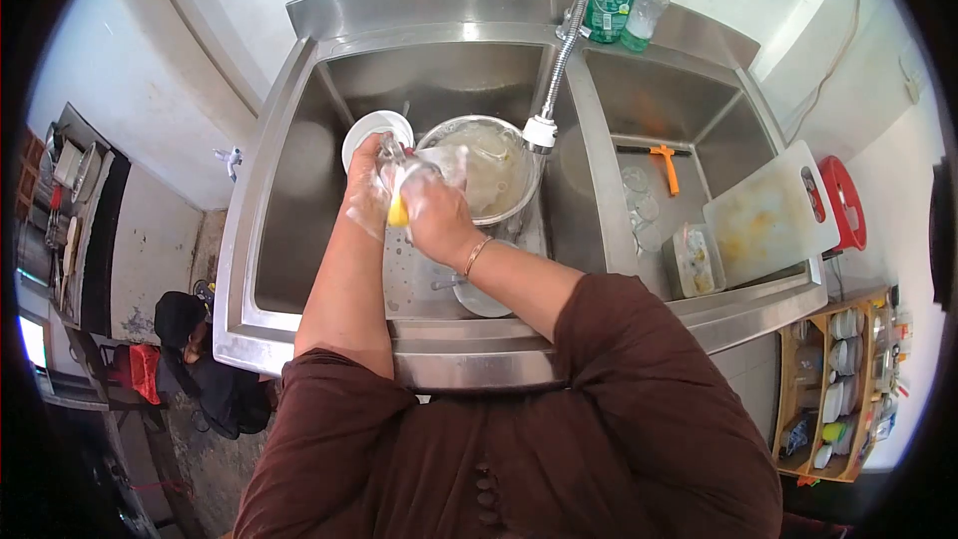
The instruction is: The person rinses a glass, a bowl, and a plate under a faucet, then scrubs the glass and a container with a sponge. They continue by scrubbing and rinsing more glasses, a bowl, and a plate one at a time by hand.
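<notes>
Over the left basin, my left hand [369,178] is closed round a small, shiny clear glass [392,150], partly hidden by foam and fingers. Pressed against it is my right hand [436,215], closed on a yellow sponge [398,209] and blurred by motion. White suds coat both hands. Just behind them stands a white bowl [377,124]. To their right, a large round basin [496,217] holds cloudy water [494,175]. Below my right wrist, a pale dish [484,299] lies partly hidden on the sink floor.
A flexible faucet [565,60] hangs over the divider. The right basin holds clear glasses [639,202], an orange-handled squeegee [667,168], a plastic container [696,262] and a leaning cutting board [768,215]. A green pouch [611,2] and a bottle [649,10] stand behind. A person [215,364] is at lower left.
</notes>
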A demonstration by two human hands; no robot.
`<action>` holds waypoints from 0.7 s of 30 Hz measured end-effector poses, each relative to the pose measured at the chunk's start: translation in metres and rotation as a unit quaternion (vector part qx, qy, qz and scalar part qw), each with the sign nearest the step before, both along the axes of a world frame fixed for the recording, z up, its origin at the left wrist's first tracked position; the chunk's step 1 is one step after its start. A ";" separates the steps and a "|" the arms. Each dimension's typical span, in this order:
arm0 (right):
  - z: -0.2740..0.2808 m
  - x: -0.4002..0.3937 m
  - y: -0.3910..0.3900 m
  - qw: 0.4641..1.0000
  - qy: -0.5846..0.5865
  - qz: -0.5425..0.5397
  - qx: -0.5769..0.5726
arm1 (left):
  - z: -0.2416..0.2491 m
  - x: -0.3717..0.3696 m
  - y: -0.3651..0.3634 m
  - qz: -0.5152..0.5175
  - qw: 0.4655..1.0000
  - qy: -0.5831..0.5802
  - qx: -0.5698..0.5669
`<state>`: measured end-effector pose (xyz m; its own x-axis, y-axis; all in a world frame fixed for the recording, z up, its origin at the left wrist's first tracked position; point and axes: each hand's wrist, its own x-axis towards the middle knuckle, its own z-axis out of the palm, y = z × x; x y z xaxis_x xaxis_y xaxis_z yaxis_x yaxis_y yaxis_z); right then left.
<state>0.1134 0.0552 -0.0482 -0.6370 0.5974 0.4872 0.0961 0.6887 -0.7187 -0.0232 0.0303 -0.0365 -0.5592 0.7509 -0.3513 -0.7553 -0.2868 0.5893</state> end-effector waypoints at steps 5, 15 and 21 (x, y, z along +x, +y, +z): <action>-0.017 -0.008 0.010 0.971 -0.134 0.012 0.199 | -0.012 -0.001 0.005 -0.017 0.992 0.087 -0.089; -0.016 0.007 0.020 0.982 -0.132 0.075 0.115 | -0.022 0.015 0.017 -0.020 0.983 0.087 -0.161; 0.000 -0.013 0.011 0.991 -0.117 0.006 -0.060 | 0.006 0.023 0.012 -0.121 0.990 0.001 -0.067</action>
